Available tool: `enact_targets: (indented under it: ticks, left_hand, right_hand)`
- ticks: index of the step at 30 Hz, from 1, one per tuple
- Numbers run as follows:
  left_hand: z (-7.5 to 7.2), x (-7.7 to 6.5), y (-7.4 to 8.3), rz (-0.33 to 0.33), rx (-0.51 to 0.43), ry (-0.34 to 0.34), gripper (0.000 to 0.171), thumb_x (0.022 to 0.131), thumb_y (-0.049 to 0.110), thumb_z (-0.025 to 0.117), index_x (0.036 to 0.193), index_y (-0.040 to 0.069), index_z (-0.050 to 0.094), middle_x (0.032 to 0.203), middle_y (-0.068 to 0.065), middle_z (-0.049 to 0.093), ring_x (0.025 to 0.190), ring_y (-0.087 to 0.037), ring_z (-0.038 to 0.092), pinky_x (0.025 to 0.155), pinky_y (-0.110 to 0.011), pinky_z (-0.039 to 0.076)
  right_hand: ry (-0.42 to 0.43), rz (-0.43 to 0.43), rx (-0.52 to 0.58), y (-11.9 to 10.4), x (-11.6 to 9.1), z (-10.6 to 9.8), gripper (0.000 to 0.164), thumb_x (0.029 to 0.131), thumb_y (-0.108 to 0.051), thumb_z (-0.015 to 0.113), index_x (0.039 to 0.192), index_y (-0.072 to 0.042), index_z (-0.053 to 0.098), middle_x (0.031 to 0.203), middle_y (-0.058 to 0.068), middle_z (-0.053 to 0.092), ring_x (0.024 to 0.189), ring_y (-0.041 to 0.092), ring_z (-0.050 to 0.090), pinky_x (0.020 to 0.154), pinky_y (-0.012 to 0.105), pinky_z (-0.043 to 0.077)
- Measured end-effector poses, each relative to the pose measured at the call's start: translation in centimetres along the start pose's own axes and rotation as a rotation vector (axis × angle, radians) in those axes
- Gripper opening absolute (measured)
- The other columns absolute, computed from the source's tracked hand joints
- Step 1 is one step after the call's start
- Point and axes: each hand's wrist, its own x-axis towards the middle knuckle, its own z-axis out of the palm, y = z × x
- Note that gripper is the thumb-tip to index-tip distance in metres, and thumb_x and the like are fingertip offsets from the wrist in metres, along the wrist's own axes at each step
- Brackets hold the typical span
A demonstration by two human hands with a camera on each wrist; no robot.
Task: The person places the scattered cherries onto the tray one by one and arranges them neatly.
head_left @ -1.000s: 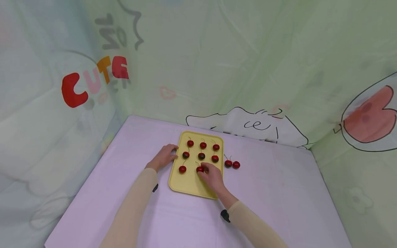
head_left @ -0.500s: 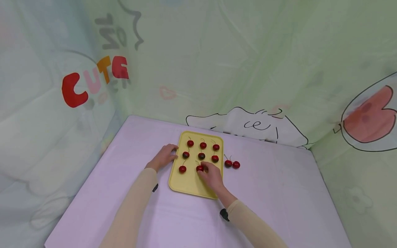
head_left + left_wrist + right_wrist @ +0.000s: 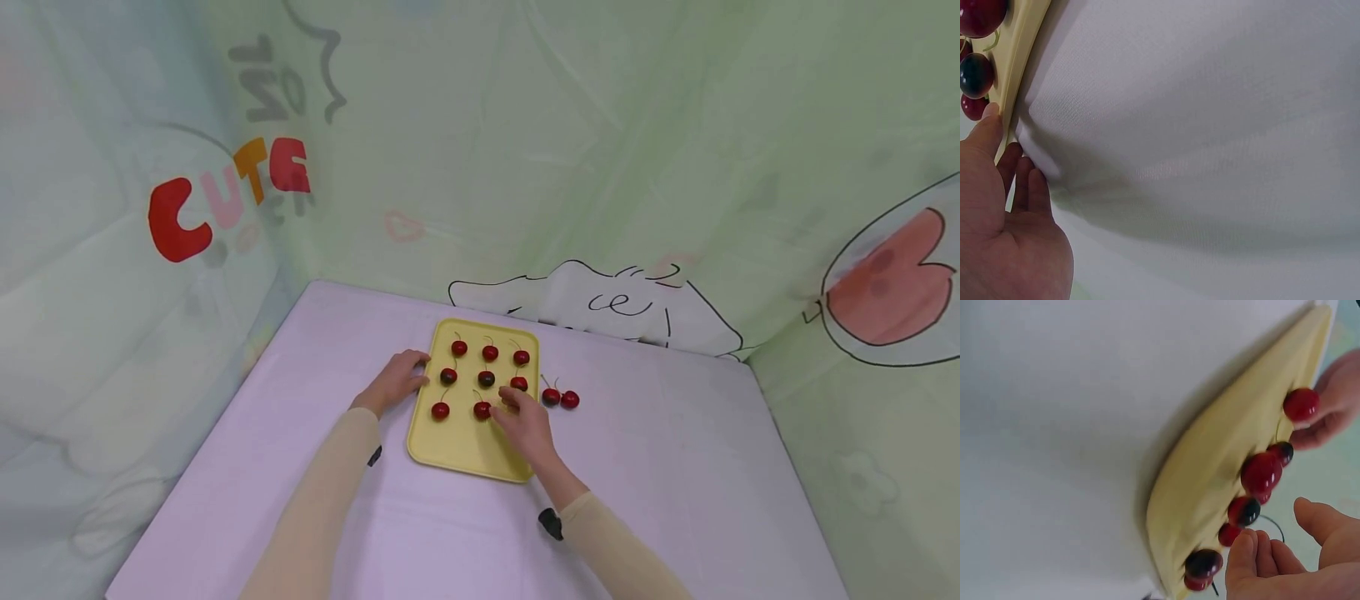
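A yellow tray point(image 3: 459, 446) lies on the table, bearing several dark red cherries with stems in rows. My left hand point(image 3: 393, 382) holds its left edge; in the left wrist view the thumb point(image 3: 990, 128) is on the rim and the fingers are along the outer side. My right hand point(image 3: 527, 423) is over the right part of the tray, thumb and fingers apart with nothing between them. Just left of its fingertips sits a cherry point(image 3: 482, 410) in the front row, beside another cherry point(image 3: 440, 411). In the right wrist view the right hand point(image 3: 1294, 559) partly overlaps the tray.
Two more cherries point(image 3: 560, 398) lie side by side on the table right of the tray. The pale lilac table point(image 3: 675, 467) is bordered by printed fabric walls point(image 3: 525, 167) at the back and sides.
The right hand has let go of the front-row cherry and moved slightly right, its fingers spreading. That cherry stays on the tray. The left hand has kept its place.
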Motion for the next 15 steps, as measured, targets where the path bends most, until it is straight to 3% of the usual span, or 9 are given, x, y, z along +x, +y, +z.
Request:
enact_targets:
  ticks: [7, 15]
  left_hand:
    - [0.0, -0.1, 0.2, -0.009, -0.010, -0.004, 0.046, 0.097, 0.015, 0.062, 0.139, 0.000, 0.048, 0.141, -0.016, 0.048, 0.135, -0.031, 0.039, 0.117, -0.042, 0.028]
    - [0.1, 0.2, -0.2, -0.013, -0.001, -0.006, 0.047, 0.097, 0.017, 0.062, 0.140, 0.002, 0.047, 0.142, -0.015, 0.047, 0.136, -0.030, 0.038, 0.117, -0.042, 0.028]
  right_hand:
    - [0.091, 0.055, 0.039, 0.9, -0.2, -3.8, 0.043, 0.092, -0.014, 0.068, 0.132, 0.000, 0.058, 0.129, 0.018, 0.060, 0.118, 0.031, 0.057, 0.100, 0.040, 0.049]
    - [0.222, 0.223, 0.057, 5.5, 0.0, -6.9, 0.050, 0.096, -0.019, 0.063, 0.141, -0.002, 0.049, 0.137, 0.018, 0.054, 0.124, 0.030, 0.053, 0.103, 0.040, 0.046]
